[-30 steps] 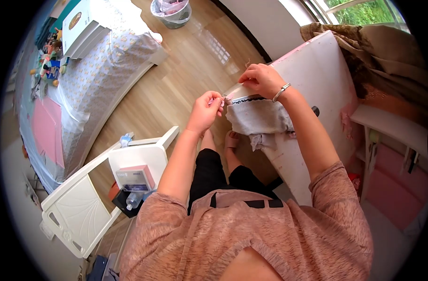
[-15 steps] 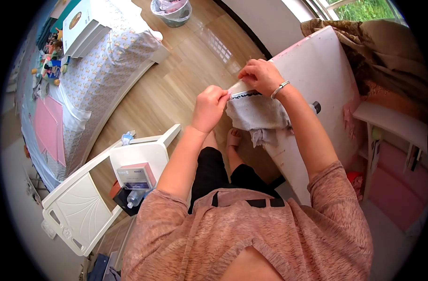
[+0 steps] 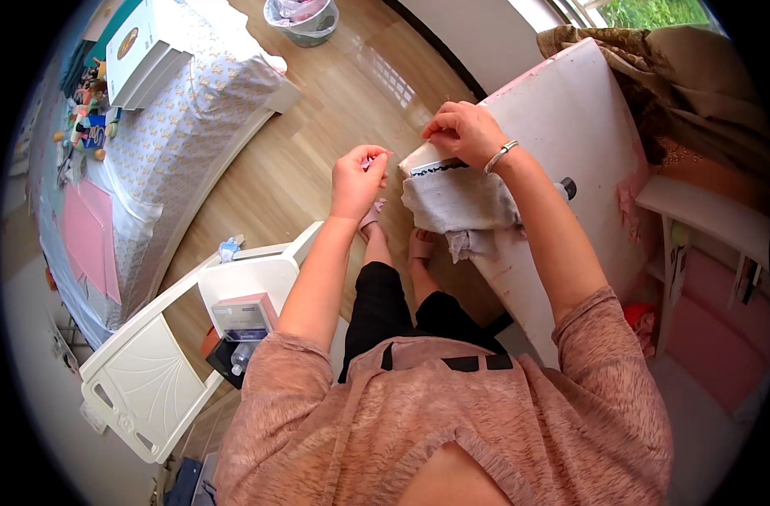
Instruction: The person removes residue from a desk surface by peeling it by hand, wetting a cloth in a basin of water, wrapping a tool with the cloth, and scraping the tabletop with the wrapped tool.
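My left hand [image 3: 357,185] is closed in the air beside the table corner, with small pinkish scraps [image 3: 369,162] showing between its fingers. Another pink scrap [image 3: 379,205] appears just below that hand, above my foot. At the corner of the white tabletop [image 3: 562,110], my right hand [image 3: 467,135] has its fingers bent and pinched together; whatever is in them, if anything, is hidden. A folded grey cloth [image 3: 457,202] lies under my right wrist and hangs over the table's near edge. Beside its top edge runs a dark, wavy line on a white strip [image 3: 440,167].
To the left stands a bed [image 3: 225,101] holding white boxes [image 3: 145,63] and pink folders [image 3: 90,240]. A white chair [image 3: 149,379] lies closer, bearing a box [image 3: 242,316]. Beyond is a waste bin [image 3: 305,21]. A brown curtain [image 3: 697,84] hangs at right.
My left hand has moved left, away from the table corner and the cloth, with pink scraps now visible at it. My right hand stays at the corner.
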